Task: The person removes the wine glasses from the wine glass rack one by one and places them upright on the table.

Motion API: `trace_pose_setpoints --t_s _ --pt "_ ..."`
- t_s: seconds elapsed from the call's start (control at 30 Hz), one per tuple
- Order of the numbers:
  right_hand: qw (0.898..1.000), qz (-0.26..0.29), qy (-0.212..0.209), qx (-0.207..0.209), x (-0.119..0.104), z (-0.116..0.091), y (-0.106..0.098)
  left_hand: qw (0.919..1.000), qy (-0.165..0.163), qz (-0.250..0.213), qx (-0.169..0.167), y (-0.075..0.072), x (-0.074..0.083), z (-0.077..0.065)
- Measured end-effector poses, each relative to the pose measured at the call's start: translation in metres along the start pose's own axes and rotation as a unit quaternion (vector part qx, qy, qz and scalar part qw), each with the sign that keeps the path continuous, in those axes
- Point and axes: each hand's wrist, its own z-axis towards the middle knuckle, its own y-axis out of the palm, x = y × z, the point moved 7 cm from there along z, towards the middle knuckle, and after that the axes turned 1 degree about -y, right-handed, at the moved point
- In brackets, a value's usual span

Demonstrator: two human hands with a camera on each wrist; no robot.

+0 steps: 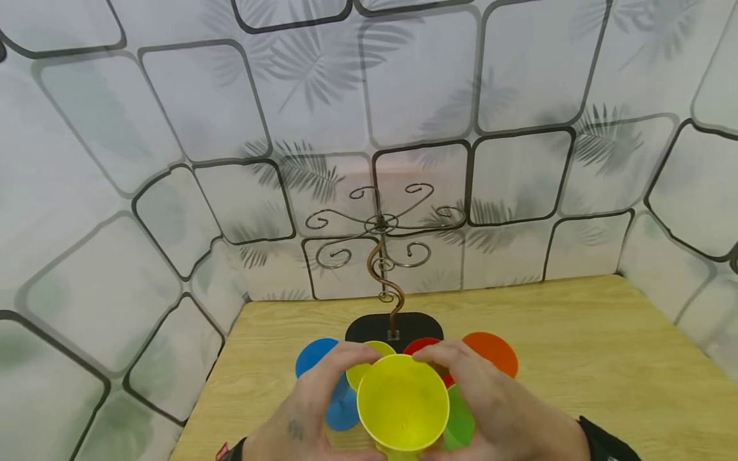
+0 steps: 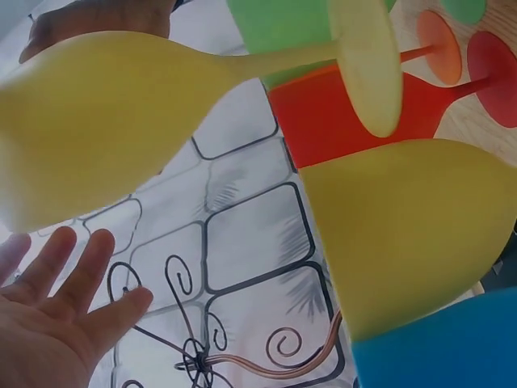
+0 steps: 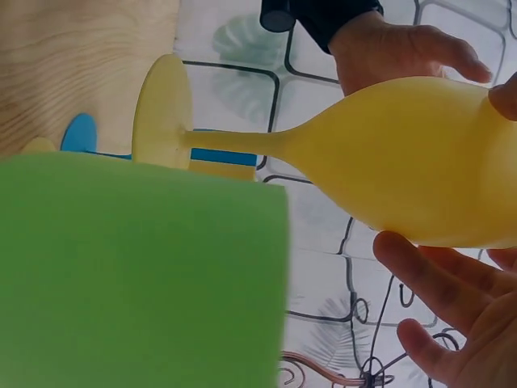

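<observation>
My left hand [image 1: 308,406] and right hand [image 1: 490,397] hold a yellow plastic wine glass [image 1: 403,406] from both sides, above the table. Its open mouth faces the head camera. In the right wrist view the stem and round foot of this glass [image 3: 347,153] show, with the right fingers [image 3: 436,287] at its bowl. Behind and around it stand more goblets: two blue [image 1: 316,356] [image 1: 343,413], another yellow [image 1: 380,348], a red [image 1: 422,346], an orange [image 1: 491,353] and a green [image 1: 460,422]. My hands partly cover several of them.
A metal stand [image 1: 380,224] with curled arms rises behind the goblets on a wavy copper stem and black base [image 1: 363,330]. The wooden table [image 1: 576,339] meets patterned walls [image 1: 421,83] at the back and sides.
</observation>
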Motion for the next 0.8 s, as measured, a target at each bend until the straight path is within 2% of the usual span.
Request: trace_pose_setpoints --t_s 0.1,0.27,0.37,0.57,0.67,0.8 --pt "1.0 -0.021 0.016 -0.008 0.005 -0.003 0.004 0.9999 -0.007 0.01 -0.007 0.003 -0.002 -0.001" --pt "0.998 -0.06 0.028 -0.011 0.013 -0.007 0.011 0.9983 -0.037 0.043 -0.013 0.008 -0.01 -0.003" --pt "0.996 -0.07 0.042 -0.019 0.018 -0.009 0.015 0.9982 -0.045 0.033 -0.023 0.011 -0.015 -0.005" --pt "0.996 -0.08 0.036 -0.018 0.023 -0.014 0.018 0.9981 -0.044 0.012 -0.042 0.021 -0.026 -0.01" --pt "0.994 -0.104 0.031 -0.028 0.025 -0.017 0.021 0.9978 -0.032 0.031 -0.048 0.027 -0.032 -0.011" --pt "0.987 -0.152 0.028 -0.045 0.027 -0.019 0.026 0.9944 -0.034 0.086 -0.051 0.033 -0.037 -0.012"
